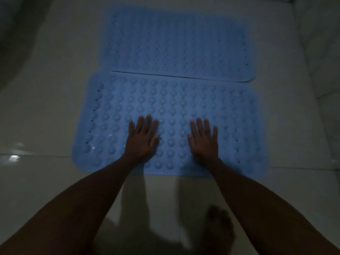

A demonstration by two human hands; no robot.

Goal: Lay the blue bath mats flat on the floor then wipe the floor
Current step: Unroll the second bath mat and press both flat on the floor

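Two blue bath mats with rows of round bumps lie flat on the pale tiled floor (46,111), one behind the other. The near mat (239,116) fills the middle of the view; the far mat (174,45) lies just beyond it, and their long edges meet. My left hand (142,139) rests palm down on the near mat, fingers spread, holding nothing. My right hand (204,140) presses flat on the same mat a little to the right, fingers also apart. The room is dim.
A bare foot (219,229) stands on the tiles near the bottom edge, between my forearms. A pale wall or ledge (320,52) rises along the right side. A dark curved shape (12,34) fills the upper left corner. Glossy tiles reflect light at the left.
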